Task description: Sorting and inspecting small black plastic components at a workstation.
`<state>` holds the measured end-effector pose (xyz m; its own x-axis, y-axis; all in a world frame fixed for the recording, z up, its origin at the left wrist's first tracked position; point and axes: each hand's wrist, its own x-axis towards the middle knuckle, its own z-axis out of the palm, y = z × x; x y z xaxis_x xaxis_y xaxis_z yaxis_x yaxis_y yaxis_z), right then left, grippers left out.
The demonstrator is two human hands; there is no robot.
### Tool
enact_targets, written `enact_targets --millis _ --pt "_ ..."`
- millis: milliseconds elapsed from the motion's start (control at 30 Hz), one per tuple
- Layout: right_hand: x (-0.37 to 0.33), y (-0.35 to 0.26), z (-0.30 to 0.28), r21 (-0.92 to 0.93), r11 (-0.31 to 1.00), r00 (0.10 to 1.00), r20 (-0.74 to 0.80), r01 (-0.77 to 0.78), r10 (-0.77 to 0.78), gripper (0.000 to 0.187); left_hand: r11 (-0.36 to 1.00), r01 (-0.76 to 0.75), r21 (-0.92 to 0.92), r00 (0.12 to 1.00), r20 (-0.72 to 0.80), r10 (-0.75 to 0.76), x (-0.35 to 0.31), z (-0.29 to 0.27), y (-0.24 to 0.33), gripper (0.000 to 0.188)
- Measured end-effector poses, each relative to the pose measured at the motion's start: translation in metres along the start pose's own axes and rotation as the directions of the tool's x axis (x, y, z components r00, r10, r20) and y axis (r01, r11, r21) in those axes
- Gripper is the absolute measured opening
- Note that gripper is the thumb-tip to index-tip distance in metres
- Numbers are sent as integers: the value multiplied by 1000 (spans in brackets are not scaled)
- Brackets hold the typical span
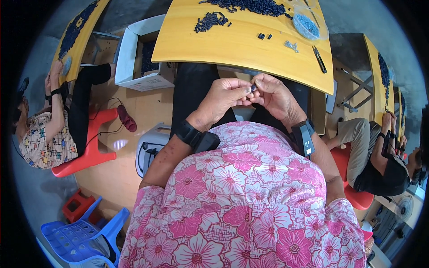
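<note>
You are bending both forearms inward and bringing your hands together in front of your body. Your left hand (225, 99) and right hand (273, 96) are touching at the fingertips, fingers curled and pinching; black bands are wrapping both wrists.

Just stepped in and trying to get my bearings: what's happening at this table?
A person in a pink flowered top sits at a yellow table, both hands raised close together. The left hand and right hand pinch a small dark part between their fingertips. On the table lie piles of small dark parts, a clear tub of bluish pieces and a dark hand tool. Two other people sit at tables to either side.
</note>
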<state>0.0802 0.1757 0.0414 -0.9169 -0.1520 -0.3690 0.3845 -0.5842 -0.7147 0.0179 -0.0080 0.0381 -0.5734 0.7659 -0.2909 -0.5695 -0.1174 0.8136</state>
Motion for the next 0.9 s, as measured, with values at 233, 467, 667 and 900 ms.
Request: enact_targets --millis 233,467,667,900 --pt "-3 -1 5 -8 1000 1000 1 -13 13 16 999 22 38 1000 11 -22 3 -3 -5 20" --pt "-3 -5 8 -69 998 999 -47 10 -14 18 995 -4 100 1000 -19 6 4 1 -2 20" --pt "-4 -11 18 -149 989 996 -87 10 -24 20 999 -19 50 999 -33 21 5 0 -3 19" --pt "-3 -12 18 -164 986 996 -88 11 -26 19 998 -20 56 999 -32 22 7 1 -1 16"
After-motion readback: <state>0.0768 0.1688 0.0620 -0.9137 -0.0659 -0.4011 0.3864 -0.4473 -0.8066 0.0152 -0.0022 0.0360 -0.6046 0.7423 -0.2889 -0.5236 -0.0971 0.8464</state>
